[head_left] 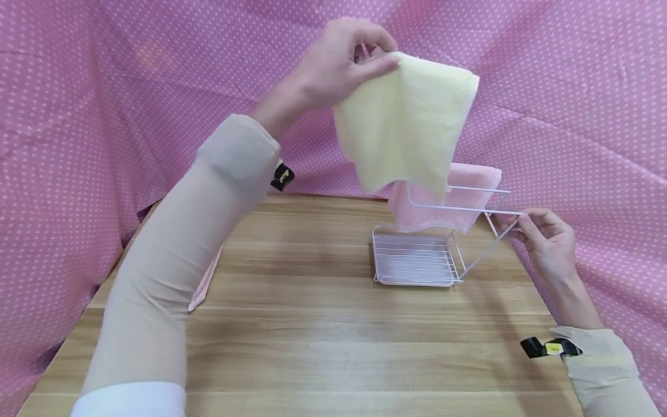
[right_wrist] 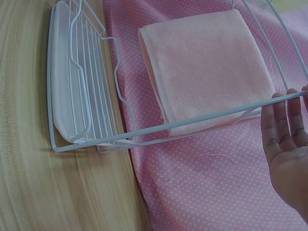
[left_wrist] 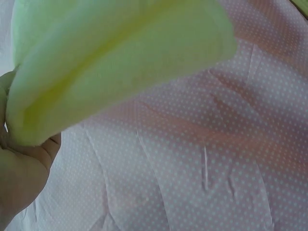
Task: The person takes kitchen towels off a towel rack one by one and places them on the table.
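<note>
A pale yellow towel [head_left: 411,121] hangs from my left hand [head_left: 351,61], which pinches its top edge high above the table. Its lower hem overlaps the upper bars of a white wire rack [head_left: 487,252] in the head view. My right hand [head_left: 549,246] holds the rack's upper right corner, thumb and fingers at the bar. A folded pink towel [right_wrist: 207,72] is draped over a rear bar of the rack. In the left wrist view the yellow towel [left_wrist: 125,67] shows a fold, and part of the left hand [left_wrist: 24,168] appears at the edge.
The rack's lower shelf has a white tray [head_left: 411,280] under its wires, standing on the wooden table [head_left: 323,347]. Another pink cloth [head_left: 205,284] lies at the left, partly behind my left sleeve. Pink dotted fabric [head_left: 208,69] surrounds the table's back and sides.
</note>
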Demonstrator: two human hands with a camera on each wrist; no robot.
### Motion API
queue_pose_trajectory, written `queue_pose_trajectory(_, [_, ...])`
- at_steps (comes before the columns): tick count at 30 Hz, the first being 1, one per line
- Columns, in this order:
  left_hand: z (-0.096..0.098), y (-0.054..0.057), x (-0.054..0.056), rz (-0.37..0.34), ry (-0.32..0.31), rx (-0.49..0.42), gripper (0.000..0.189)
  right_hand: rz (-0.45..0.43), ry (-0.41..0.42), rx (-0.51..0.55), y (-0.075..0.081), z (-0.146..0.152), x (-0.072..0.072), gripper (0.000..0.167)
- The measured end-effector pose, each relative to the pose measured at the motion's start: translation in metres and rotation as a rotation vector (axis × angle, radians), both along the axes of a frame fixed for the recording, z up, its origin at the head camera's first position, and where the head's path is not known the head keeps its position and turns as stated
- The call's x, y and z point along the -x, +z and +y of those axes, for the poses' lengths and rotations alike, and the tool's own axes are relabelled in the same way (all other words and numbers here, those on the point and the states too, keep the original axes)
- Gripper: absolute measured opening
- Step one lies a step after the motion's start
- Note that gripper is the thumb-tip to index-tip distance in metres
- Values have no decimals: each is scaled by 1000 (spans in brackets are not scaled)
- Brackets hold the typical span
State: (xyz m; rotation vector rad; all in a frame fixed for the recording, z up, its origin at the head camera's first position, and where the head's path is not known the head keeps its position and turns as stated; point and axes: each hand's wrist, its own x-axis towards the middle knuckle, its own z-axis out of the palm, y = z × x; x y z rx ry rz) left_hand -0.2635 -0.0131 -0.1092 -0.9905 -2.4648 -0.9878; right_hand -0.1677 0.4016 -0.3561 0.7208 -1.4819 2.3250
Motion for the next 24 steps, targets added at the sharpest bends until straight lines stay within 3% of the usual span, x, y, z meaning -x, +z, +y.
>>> queue_pose_trajectory(9, [-33, -3, -3, 9, 59, 48, 26, 17, 14, -5, 0, -2, 0, 21])
queue_pose_trajectory(24, [-82, -23, -12, -32, 104, 24, 26, -5, 22, 21, -1, 0, 0, 21])
